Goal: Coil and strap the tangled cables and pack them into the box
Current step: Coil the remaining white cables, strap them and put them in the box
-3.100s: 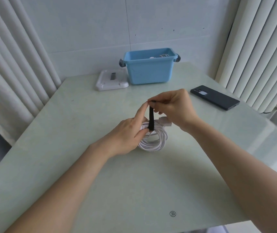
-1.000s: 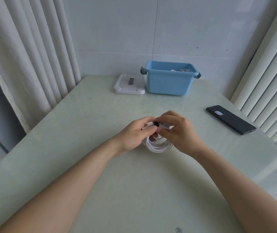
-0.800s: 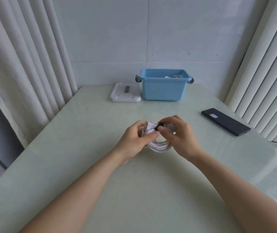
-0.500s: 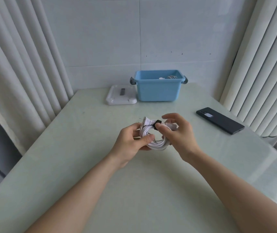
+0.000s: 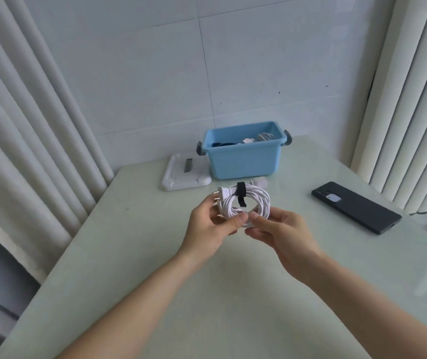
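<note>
A coiled white power cable [image 5: 257, 202] is held up above the table, bound at its top by a black strap [image 5: 241, 193], with its plug [image 5: 220, 196] sticking out to the left. My left hand [image 5: 211, 228] pinches the coil's lower left edge. My right hand [image 5: 281, 233] pinches its lower right edge. Behind them, at the back of the table, stands the open blue box [image 5: 243, 158], with several coiled cables inside.
The box's white lid [image 5: 184, 174] lies flat to the left of the box. A black phone [image 5: 356, 207] lies on the right side of the pale green table [image 5: 207, 294]. Curtains hang on both sides, and a tiled wall stands behind.
The black strap, held stretched upward earlier, is now wrapped shut around the coil. Both hands have lifted the coil off the table and shifted their grip to its lower edge.
</note>
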### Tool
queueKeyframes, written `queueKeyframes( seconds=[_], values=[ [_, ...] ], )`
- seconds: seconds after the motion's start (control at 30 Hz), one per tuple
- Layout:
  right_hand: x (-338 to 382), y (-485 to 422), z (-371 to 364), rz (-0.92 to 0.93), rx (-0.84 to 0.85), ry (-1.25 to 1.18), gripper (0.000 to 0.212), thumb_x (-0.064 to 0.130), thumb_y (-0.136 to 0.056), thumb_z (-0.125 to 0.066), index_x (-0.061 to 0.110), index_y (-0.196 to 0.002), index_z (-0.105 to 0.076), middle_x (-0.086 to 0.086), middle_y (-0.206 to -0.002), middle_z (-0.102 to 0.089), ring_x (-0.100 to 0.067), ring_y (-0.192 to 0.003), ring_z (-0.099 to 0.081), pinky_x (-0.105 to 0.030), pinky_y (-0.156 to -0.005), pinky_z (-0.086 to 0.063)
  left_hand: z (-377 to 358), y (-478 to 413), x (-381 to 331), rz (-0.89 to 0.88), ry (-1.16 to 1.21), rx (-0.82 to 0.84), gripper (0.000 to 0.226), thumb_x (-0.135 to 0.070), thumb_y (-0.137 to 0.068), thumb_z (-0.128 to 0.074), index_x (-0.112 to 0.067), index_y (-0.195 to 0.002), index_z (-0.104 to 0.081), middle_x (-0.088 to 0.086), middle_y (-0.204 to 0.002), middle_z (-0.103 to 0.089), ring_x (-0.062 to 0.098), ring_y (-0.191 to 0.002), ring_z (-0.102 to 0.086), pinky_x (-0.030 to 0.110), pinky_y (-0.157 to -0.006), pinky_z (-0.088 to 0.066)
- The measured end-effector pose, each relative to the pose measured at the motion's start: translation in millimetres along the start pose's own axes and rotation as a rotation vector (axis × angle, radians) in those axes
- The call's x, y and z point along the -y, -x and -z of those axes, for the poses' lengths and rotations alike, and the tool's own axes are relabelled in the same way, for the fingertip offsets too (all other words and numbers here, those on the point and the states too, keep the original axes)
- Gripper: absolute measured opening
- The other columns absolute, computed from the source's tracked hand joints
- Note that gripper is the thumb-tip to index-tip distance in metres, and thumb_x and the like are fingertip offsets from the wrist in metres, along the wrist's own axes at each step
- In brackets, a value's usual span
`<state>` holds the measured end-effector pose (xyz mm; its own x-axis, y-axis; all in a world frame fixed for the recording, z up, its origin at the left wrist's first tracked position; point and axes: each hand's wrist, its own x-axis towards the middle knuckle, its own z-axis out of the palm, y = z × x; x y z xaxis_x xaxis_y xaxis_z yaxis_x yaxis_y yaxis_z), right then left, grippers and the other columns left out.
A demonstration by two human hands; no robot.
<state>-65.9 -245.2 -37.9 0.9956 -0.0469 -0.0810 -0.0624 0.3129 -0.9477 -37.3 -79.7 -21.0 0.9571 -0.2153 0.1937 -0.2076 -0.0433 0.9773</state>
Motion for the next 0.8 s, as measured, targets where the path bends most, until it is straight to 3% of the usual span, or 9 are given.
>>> queueKeyframes(
  seconds=[0.1,0.2,0.33,0.43,0.57,0.8],
  values=[
    [25,-34,15,0.044,-0.087,0.046,0.017,0.005,-0.090,-0.070,-0.007,-0.101,-0.071,-0.020,-0.093,-0.071,-0.020,-0.076,-0.065,-0.033,-0.088,-0.059,9,-45,-10,-0.019,-0.171,0.125,0.063,-0.025,-0.069,-0.083,-0.027,-0.128,-0.059,-0.002,-0.113,-0.072,0.017,-0.099,-0.070,0.027,-0.084,-0.058],
    [52,-73,31,0.093,-0.190,0.114,0.013,0.004,-0.089,-0.071,-0.006,-0.098,-0.071,-0.017,-0.088,-0.070,-0.020,-0.074,-0.067,-0.033,-0.086,-0.060,16,-107,-13,-0.066,-0.413,0.087,0.072,-0.020,-0.071,-0.077,-0.023,-0.139,-0.052,-0.004,-0.124,-0.064,0.016,-0.113,-0.062,0.021,-0.088,-0.050],
    [80,-109,41,0.157,-0.252,0.206,0.009,0.002,-0.090,-0.070,0.003,-0.097,-0.065,-0.017,-0.089,-0.070,-0.023,-0.071,-0.070,-0.033,-0.083,-0.060,25,-184,-13,-0.237,-0.998,-0.048,0.070,-0.024,-0.081,-0.067,-0.018,-0.147,-0.044,0.006,-0.141,-0.052,0.029,-0.129,-0.048,0.038,-0.106,-0.040],
    [99,-133,43,0.156,-0.290,0.252,0.029,0.005,-0.091,-0.069,0.003,-0.115,-0.052,-0.020,-0.103,-0.068,-0.027,-0.074,-0.070,-0.039,-0.089,-0.059,31,-219,-7,-0.141,-1.411,0.081,0.067,-0.035,-0.092,-0.061,-0.023,-0.152,-0.034,0.003,-0.151,-0.045,0.030,-0.136,-0.038,0.041,-0.106,-0.035],
    [130,-162,36,0.191,-0.272,0.352,0.029,0.005,-0.090,-0.068,0.004,-0.114,-0.052,-0.019,-0.097,-0.070,-0.024,-0.070,-0.071,-0.042,-0.090,-0.059,38,-236,6,-0.130,-1.351,0.104,0.034,-0.022,-0.100,-0.051,-0.023,-0.134,-0.054,0.005,-0.132,-0.060,0.030,-0.121,-0.052,0.039,-0.089,-0.045],
    [150,-201,-2,0.253,-0.245,0.466,0.006,0.005,-0.091,-0.065,0.010,-0.090,-0.067,-0.016,-0.082,-0.073,-0.031,-0.077,-0.075,-0.044,-0.085,-0.061,49,-209,11,-0.229,-1.204,0.149,0.028,-0.019,-0.101,-0.051,-0.025,-0.126,-0.061,0.004,-0.124,-0.067,0.031,-0.114,-0.060,0.042,-0.089,-0.049]
  ],
)
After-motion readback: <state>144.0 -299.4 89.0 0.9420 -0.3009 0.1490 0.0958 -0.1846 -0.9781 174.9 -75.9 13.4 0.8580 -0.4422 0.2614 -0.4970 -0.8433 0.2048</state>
